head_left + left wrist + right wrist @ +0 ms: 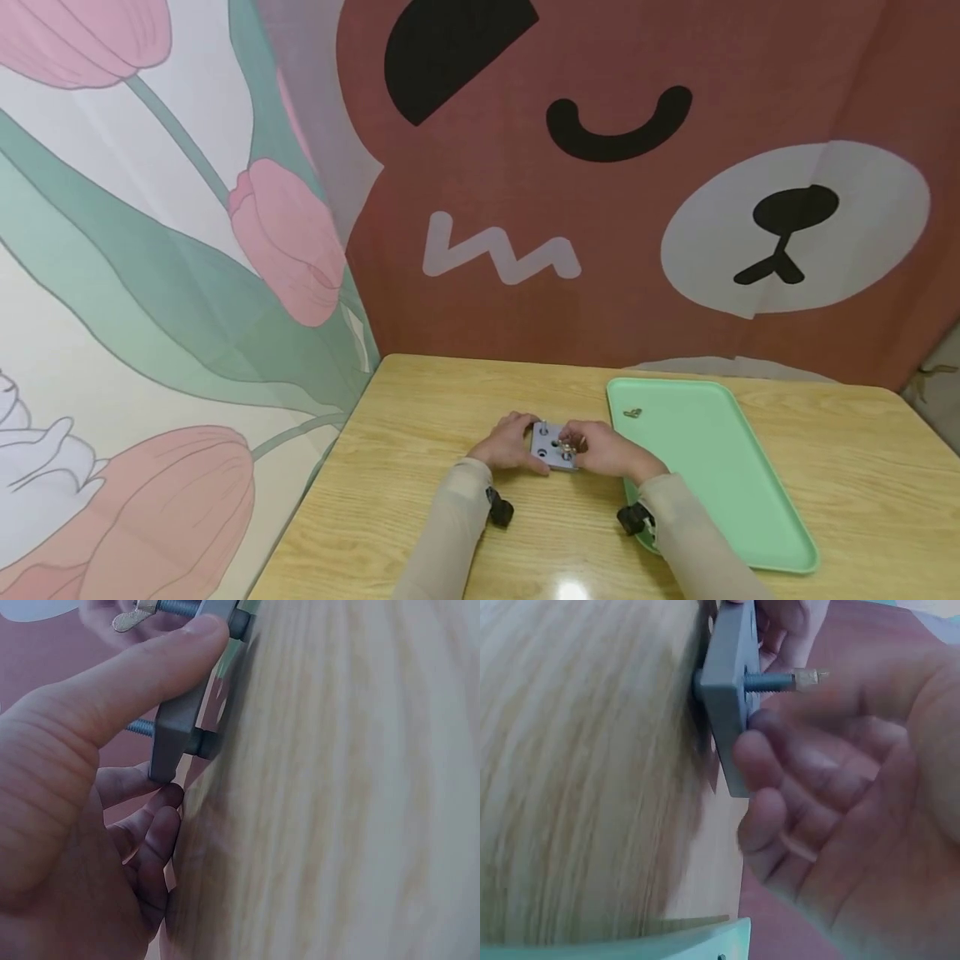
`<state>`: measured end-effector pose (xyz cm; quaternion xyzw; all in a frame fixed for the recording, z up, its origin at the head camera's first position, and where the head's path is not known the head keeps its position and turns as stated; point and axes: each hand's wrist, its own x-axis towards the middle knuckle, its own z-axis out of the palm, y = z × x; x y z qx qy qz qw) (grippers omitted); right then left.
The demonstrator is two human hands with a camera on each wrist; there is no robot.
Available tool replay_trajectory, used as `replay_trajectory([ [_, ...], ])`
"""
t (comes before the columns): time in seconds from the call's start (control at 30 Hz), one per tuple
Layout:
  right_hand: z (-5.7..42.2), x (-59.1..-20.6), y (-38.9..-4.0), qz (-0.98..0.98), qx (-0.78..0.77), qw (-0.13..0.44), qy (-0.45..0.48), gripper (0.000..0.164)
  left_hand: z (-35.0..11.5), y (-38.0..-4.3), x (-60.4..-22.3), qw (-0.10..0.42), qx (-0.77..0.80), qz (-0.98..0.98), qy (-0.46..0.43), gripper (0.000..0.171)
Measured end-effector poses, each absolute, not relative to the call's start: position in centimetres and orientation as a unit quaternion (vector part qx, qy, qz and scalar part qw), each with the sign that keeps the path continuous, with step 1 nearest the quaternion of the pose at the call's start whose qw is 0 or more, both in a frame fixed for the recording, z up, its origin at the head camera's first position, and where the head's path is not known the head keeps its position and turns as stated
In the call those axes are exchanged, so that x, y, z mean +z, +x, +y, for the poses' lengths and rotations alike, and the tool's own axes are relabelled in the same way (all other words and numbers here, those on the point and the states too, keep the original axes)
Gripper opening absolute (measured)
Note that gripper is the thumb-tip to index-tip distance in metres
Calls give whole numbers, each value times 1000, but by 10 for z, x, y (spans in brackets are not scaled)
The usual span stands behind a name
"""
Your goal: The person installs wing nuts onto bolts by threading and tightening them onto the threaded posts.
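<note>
A grey metal plate (553, 459) with holes stands just above the wooden table, raised on the heads of bolts that pass through it. My left hand (510, 446) grips its left side, thumb on the near edge and fingers at the far edge. One threaded bolt (769, 682) carries a brass-coloured wing nut (808, 678) near its tip. The fingers of my right hand (603, 450) pinch at this wing nut; they are blurred in the right wrist view. A second bolt (140, 727) rises bare from the plate in the left wrist view.
A light green tray (712, 475) lies to the right, partly beneath my right forearm. Small brass-coloured wing nuts (632, 412) rest in its far left corner. Behind the table (420, 400) hangs a printed bear curtain (480, 325), with a flowered one at the left.
</note>
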<state>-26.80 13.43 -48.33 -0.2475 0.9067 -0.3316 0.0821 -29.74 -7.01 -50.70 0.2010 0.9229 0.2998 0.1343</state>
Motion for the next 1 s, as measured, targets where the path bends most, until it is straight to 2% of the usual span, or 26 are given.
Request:
replay_trajectory([
  [0.07,136,-483,-269,905,-323,75,-266,35,-70,-298,-507,134,297,923,202,87],
  [0.13,138,-482,-270,899,-325,69,-285,39,-70,-298,-507,135,295,924,201,87],
  [0.37,137,-481,-268,899,-329,82,-279,15,-70,-296,-507,135,300,923,201,85],
  [0.6,135,-481,-267,907,-330,71,-251,8,-69,-296,-506,131,308,920,203,87],
  [0.87,137,-482,-267,905,-352,94,-220,25,-69,-298,-512,130,297,922,210,88],
  [1.0,138,-482,-268,893,-356,78,-265,37,-69,-298,-510,131,295,923,210,88],
])
